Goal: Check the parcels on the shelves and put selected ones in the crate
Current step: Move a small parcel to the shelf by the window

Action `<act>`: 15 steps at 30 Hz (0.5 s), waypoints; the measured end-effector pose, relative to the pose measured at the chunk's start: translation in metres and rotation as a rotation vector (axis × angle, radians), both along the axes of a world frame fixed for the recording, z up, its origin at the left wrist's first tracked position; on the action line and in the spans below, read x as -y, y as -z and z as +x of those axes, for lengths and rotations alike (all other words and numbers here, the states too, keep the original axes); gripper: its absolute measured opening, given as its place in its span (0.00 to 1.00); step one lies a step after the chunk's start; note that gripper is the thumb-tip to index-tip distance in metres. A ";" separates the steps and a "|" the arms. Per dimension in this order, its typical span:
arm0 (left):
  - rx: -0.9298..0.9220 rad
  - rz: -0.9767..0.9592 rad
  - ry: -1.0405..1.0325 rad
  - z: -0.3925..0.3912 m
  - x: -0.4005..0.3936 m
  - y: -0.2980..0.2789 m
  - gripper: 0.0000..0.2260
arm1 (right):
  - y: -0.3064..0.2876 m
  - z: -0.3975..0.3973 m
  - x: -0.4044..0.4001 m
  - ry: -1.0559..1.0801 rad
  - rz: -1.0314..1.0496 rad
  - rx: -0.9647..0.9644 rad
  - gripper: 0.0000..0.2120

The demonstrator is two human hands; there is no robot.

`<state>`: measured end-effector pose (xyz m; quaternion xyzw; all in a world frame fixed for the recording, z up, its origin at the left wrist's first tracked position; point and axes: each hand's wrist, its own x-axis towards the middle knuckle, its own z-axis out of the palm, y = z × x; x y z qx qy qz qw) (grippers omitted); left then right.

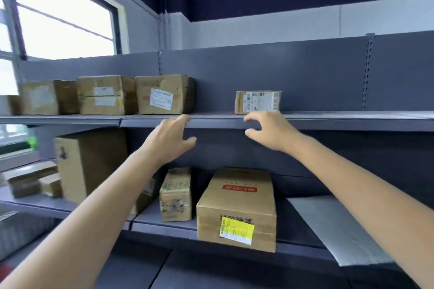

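Bare hands — left hand [169, 139] and right hand [270, 129] — both loosely spread, empty, before the upper shelf [328, 117] edge.

The shelves [328, 119] are dark grey. Brown cardboard parcels [165, 94] carry white labels, and one box [237, 209] has a yellow label and a red strip.
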<state>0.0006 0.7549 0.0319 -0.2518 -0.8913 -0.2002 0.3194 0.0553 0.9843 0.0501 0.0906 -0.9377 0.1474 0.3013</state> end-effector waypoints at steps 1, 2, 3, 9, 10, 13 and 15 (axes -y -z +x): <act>0.006 0.002 -0.022 0.012 0.012 0.005 0.24 | 0.005 0.007 0.009 -0.030 -0.005 0.010 0.18; 0.015 -0.006 -0.045 0.024 0.026 0.010 0.25 | 0.010 0.013 0.020 -0.061 -0.010 0.021 0.18; 0.031 -0.011 -0.063 0.033 0.037 0.016 0.27 | 0.014 0.016 0.029 -0.083 -0.011 0.039 0.19; 0.122 0.017 -0.233 0.082 0.138 0.035 0.29 | 0.022 0.034 0.117 -0.233 -0.014 0.094 0.20; 0.127 0.011 -0.265 0.090 0.158 0.035 0.29 | 0.023 0.037 0.137 -0.260 -0.011 0.101 0.20; 0.121 -0.014 -0.322 0.107 0.215 0.035 0.27 | 0.029 0.045 0.198 -0.342 0.007 0.105 0.20; 0.118 -0.031 -0.354 0.118 0.253 0.038 0.27 | 0.033 0.050 0.241 -0.393 0.003 0.105 0.21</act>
